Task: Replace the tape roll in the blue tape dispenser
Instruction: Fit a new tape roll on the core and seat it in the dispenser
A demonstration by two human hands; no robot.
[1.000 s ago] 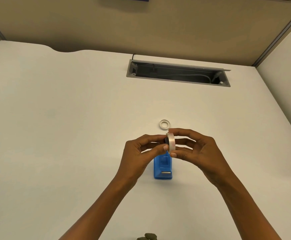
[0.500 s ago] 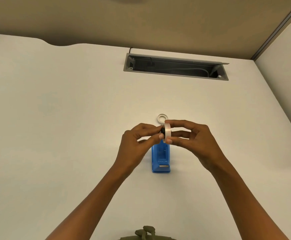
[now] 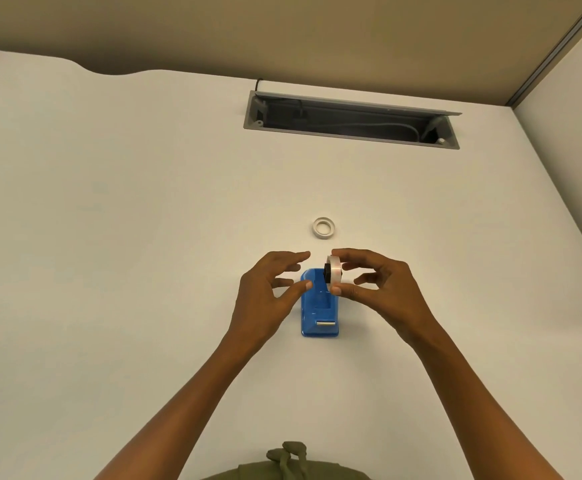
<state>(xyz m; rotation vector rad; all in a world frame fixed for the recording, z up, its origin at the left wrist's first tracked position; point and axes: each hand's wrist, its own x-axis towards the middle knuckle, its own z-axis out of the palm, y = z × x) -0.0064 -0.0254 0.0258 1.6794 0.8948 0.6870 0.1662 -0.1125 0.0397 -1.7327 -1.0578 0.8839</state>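
The blue tape dispenser [image 3: 319, 310] sits on the white desk [image 3: 109, 237], its metal cutter facing me and its roll bay showing no roll. My right hand [image 3: 376, 289] pinches a clear tape roll [image 3: 334, 278] upright, with a black hub in its centre, just above the dispenser's far end. My left hand [image 3: 268, 292] hovers beside the dispenser's left side, fingers spread, holding nothing. A small white empty tape core [image 3: 324, 227] lies flat on the desk beyond the hands.
An open grey cable tray [image 3: 351, 121] with cables inside is recessed in the desk near the back. A beige partition stands behind and to the right. Olive clothing [image 3: 289, 462] shows at the bottom edge.
My left hand has let go of the roll and hub and pulled away to the left with fingers spread. The right hand still holds the roll.
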